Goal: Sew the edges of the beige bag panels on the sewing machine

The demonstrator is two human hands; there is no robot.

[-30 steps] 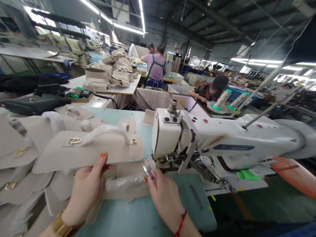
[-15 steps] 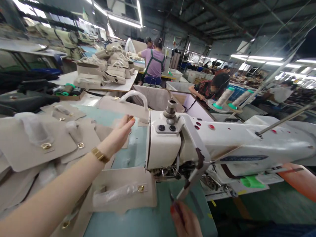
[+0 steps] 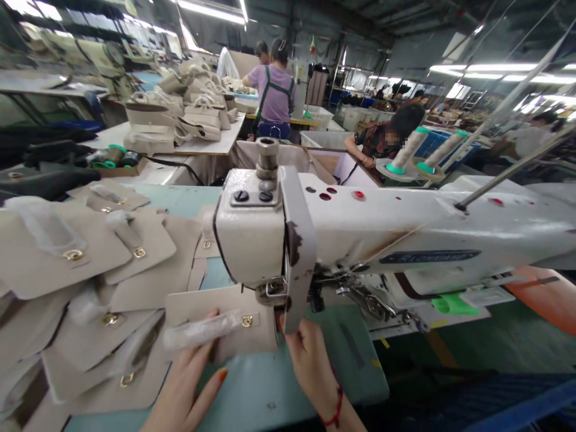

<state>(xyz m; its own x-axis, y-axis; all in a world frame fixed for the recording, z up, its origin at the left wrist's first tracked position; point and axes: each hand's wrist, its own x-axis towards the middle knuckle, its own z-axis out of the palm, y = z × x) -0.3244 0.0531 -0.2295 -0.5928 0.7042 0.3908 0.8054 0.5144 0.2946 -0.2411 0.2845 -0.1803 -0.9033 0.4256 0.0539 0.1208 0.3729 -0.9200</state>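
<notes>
A beige bag panel (image 3: 204, 301) lies on the pale green work surface at the front of the sewing machine (image 3: 256, 240). It carries a plastic-wrapped handle (image 3: 202, 330) and a gold buckle (image 3: 247, 321). My left hand (image 3: 191, 384) rests on the panel's lower part, fingers reaching under the handle and thumb stretched away. At the panel's right edge, just below the machine's needle area, my right hand (image 3: 310, 354) is closed, thumb and index together. What sits between those fingertips is hidden. A red string bracelet (image 3: 333, 411) circles that wrist.
Several similar beige panels (image 3: 148, 288) overlap in a pile at left. Thread cones (image 3: 407, 150) stand behind the machine arm. Finished-looking bags (image 3: 202, 117) crowd a table further back. Co-workers (image 3: 274, 90) work beyond; one person (image 3: 382, 141) bends near the cones.
My left hand has come back from a handled panel behind the machine head to the front panel. My right hand has moved up to its edge; its dark pointed tool no longer shows.
</notes>
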